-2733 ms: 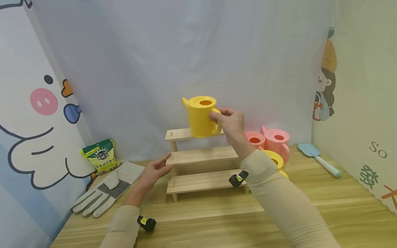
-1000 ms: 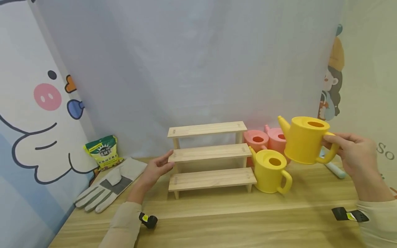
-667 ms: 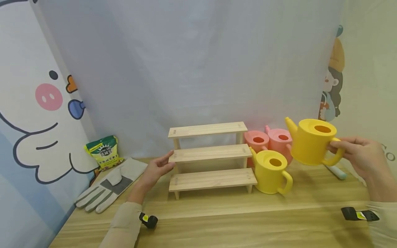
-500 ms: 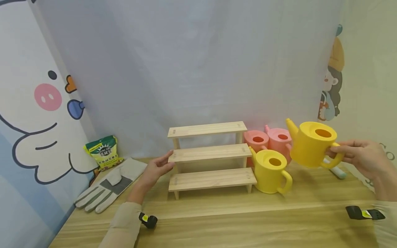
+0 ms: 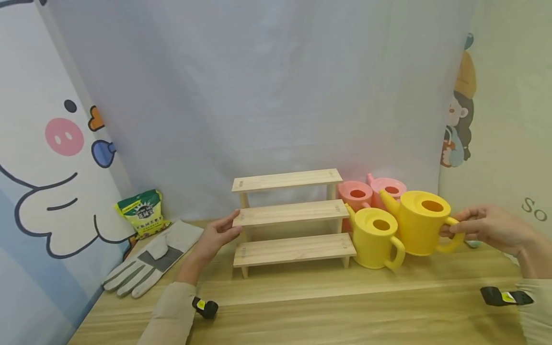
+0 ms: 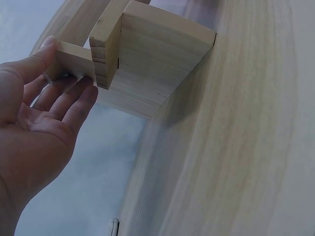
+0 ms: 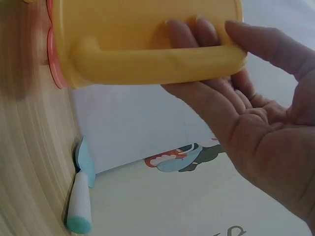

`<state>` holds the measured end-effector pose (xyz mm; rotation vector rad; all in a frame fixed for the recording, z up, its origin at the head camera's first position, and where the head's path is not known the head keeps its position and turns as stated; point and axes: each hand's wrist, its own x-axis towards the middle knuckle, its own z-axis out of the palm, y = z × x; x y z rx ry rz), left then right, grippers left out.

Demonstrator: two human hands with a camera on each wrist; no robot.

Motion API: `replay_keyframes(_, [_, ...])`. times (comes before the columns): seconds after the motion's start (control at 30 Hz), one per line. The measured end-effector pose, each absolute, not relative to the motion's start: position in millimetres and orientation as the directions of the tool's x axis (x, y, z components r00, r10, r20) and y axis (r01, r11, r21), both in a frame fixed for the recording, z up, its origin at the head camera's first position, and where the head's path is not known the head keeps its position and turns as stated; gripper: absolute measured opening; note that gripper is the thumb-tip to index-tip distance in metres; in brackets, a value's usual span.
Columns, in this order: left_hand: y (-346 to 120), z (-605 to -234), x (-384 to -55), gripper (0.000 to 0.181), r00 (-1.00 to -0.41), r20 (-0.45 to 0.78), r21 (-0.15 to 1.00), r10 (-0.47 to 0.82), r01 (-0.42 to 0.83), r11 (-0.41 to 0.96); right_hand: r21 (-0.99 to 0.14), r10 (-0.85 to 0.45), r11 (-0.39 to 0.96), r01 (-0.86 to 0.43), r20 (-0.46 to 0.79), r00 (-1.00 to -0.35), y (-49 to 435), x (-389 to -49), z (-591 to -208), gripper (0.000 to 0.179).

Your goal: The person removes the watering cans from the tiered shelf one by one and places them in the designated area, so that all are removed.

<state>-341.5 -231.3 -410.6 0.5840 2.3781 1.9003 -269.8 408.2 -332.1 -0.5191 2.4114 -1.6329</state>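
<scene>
My right hand (image 5: 496,230) holds a yellow watering can (image 5: 416,230) by its handle. In the right wrist view, fingers pass through the handle loop and the thumb lies at its upper end. The can is upright and low at the table, right beside a second yellow watering can (image 5: 375,239). Behind them are two pink watering cans (image 5: 355,189), partly hidden. My left hand (image 5: 213,239) grips the left end of the middle board of a three-step wooden stand (image 5: 293,213). Up close in the left wrist view, the thumb is on one face and the fingers curl under.
On the left lie a grey-white work glove (image 5: 157,258) and a green-yellow packet (image 5: 142,213). A blue trowel with a white handle (image 7: 78,199) lies on the table to the right, mostly hidden in the head view. Printed curtains stand around the table.
My right hand has carried the yellow watering can from above the stand's top board to the right, then down beside the other yellow can. The left hand has stayed at the stand.
</scene>
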Motion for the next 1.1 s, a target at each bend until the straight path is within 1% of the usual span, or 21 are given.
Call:
replay_keyframes(0.1, [-231.8,-411.1,-341.1,0.066,-0.929,0.197,0.946,0.314,0.264,0.186,-0.911,-0.405,0.377,-0.167,0.0,-0.914,406.0,-271.1,-334.4,0.015])
replay_keyframes(0.17, [-231.9,-411.1,-340.9,0.066,-0.929,0.199,0.945,0.312,0.267,0.19,-0.914,-0.427,0.372,-0.159,-0.016,-0.904,405.2,-272.6,-335.2,0.015])
replay_keyframes(0.27, [-232.1,-411.4,-341.1,0.067,-0.928,0.201,0.942,0.314,0.27,0.197,-0.933,-0.459,0.336,-0.132,-0.039,-0.888,404.5,-273.5,-336.8,0.013])
replay_keyframes(0.33, [-232.1,-411.8,-341.4,0.067,-0.927,0.201,0.942,0.316,0.271,0.197,-0.949,-0.494,0.289,-0.125,-0.036,-0.869,404.2,-274.3,-338.3,0.014])
replay_keyframes(0.4, [-232.1,-411.8,-341.4,0.067,-0.927,0.201,0.942,0.317,0.271,0.196,-0.955,-0.508,0.27,-0.124,-0.032,-0.861,403.4,-274.7,-339.5,0.015])
replay_keyframes(0.73, [-232.0,-412.3,-342.7,0.064,-0.923,0.208,0.943,0.324,0.277,0.185,-0.964,-0.522,0.246,-0.101,-0.044,-0.852,399.2,-276.9,-345.0,0.013])
replay_keyframes(1.1, [-232.5,-412.4,-340.4,0.066,-0.929,0.208,0.944,0.307,0.274,0.187,-0.962,-0.544,0.261,-0.086,-0.073,-0.836,397.9,-285.3,-355.1,0.012])
